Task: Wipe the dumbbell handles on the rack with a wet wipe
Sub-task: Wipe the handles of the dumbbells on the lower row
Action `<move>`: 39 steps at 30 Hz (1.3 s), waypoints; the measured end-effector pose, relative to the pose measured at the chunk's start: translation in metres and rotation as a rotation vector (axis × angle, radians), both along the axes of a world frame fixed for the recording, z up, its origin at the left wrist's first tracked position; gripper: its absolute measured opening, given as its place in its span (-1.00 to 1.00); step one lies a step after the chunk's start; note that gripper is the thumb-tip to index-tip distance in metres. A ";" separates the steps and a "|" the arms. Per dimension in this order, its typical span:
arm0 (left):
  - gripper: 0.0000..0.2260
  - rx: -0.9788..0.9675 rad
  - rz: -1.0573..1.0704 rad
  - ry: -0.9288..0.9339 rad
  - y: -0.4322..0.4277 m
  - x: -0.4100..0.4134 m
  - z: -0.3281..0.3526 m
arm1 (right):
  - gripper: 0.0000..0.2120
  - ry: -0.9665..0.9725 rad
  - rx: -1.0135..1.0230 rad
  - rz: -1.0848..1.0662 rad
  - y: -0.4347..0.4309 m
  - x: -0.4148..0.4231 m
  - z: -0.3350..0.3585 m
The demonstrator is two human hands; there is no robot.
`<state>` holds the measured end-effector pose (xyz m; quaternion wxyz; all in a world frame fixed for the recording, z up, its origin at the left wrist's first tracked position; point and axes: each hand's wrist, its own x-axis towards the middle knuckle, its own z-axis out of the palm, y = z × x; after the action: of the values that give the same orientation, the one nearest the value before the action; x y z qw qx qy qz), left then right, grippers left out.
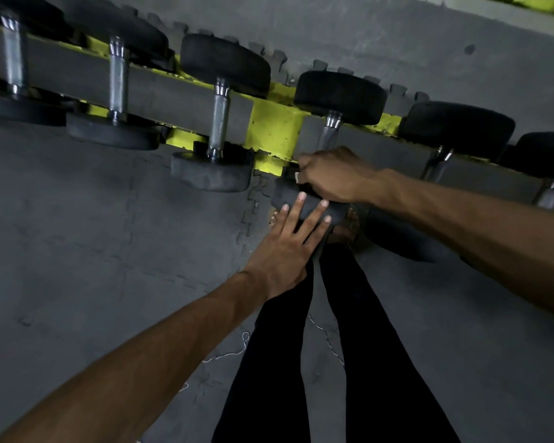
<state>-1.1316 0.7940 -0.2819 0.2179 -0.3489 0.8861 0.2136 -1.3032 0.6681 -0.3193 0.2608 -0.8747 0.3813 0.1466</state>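
Peeking from right hand (331, 179) grip: wet wipe (297, 177).

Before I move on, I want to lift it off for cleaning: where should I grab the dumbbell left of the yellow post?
Probably the knurled handle, at its middle, reached from above and wrapped crosswise. It lies exposed, running front to back over the rack, and the rubber heads at each end look too wide to grip.
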 end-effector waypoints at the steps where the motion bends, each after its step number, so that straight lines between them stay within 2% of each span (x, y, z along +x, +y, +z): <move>1: -0.08 -0.004 -0.003 0.005 0.000 0.001 -0.001 | -0.82 -0.002 -0.020 -0.007 0.004 -0.006 0.000; 5: -0.09 0.005 -0.005 0.010 -0.001 0.003 -0.001 | -0.90 -0.126 0.036 -0.356 0.030 -0.024 -0.005; 8: -0.10 0.010 -0.001 0.011 -0.002 0.002 -0.001 | -0.87 -0.112 0.054 -0.582 0.046 -0.027 -0.017; 12: -0.10 0.007 0.001 -0.005 -0.001 0.001 0.002 | -0.96 -0.263 0.382 -1.086 0.045 -0.023 -0.035; 14: -0.09 0.003 -0.005 -0.011 0.000 0.001 0.002 | -0.87 -0.456 0.587 -1.412 0.036 -0.019 -0.039; 16: -0.09 0.002 -0.006 -0.013 0.000 0.000 0.001 | -0.78 -0.686 0.771 -1.646 0.025 -0.016 -0.039; 18: -0.09 0.001 0.000 -0.012 0.000 0.000 0.000 | -0.66 -0.845 0.950 -1.715 0.008 -0.016 -0.040; 20: -0.09 0.008 0.005 -0.004 -0.001 0.000 0.000 | -0.63 -0.951 1.058 -1.783 -0.012 -0.020 -0.045; 24: -0.09 0.012 0.007 0.000 0.000 0.001 0.000 | -0.82 -1.023 1.067 -1.938 -0.025 -0.019 -0.047; 26: -0.09 0.007 0.007 -0.001 0.001 0.001 0.000 | -0.70 -0.979 1.122 -1.907 -0.023 -0.018 -0.041; 28: -0.08 0.001 0.006 0.003 0.001 0.001 -0.001 | -0.69 -0.958 1.137 -1.892 -0.025 -0.022 -0.044; 30: -0.08 0.001 0.012 0.015 0.001 0.002 -0.002 | -0.81 -0.986 1.096 -1.884 -0.028 -0.025 -0.054; 31: -0.09 -0.002 0.013 0.015 0.001 0.002 -0.002 | -0.81 -0.991 1.039 -1.915 -0.027 -0.026 -0.069; 33: -0.10 -0.003 0.015 0.013 0.002 0.001 -0.002 | -0.60 -1.031 0.963 -2.003 -0.019 -0.015 -0.063; 35: -0.11 -0.004 0.018 0.014 0.002 0.000 -0.002 | -0.87 -1.043 0.757 -2.060 -0.008 0.000 -0.044; 37: -0.12 -0.005 0.017 0.014 0.002 0.001 -0.002 | -0.83 -0.974 0.465 -2.060 0.003 0.006 -0.047; 39: -0.11 -0.003 0.013 0.016 0.001 0.001 -0.002 | -0.89 -0.884 0.167 -1.938 0.011 0.006 -0.047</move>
<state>-1.1301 0.7950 -0.2835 0.2091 -0.3531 0.8859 0.2163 -1.2975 0.6793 -0.3663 0.4403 -0.1535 0.7743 -0.4278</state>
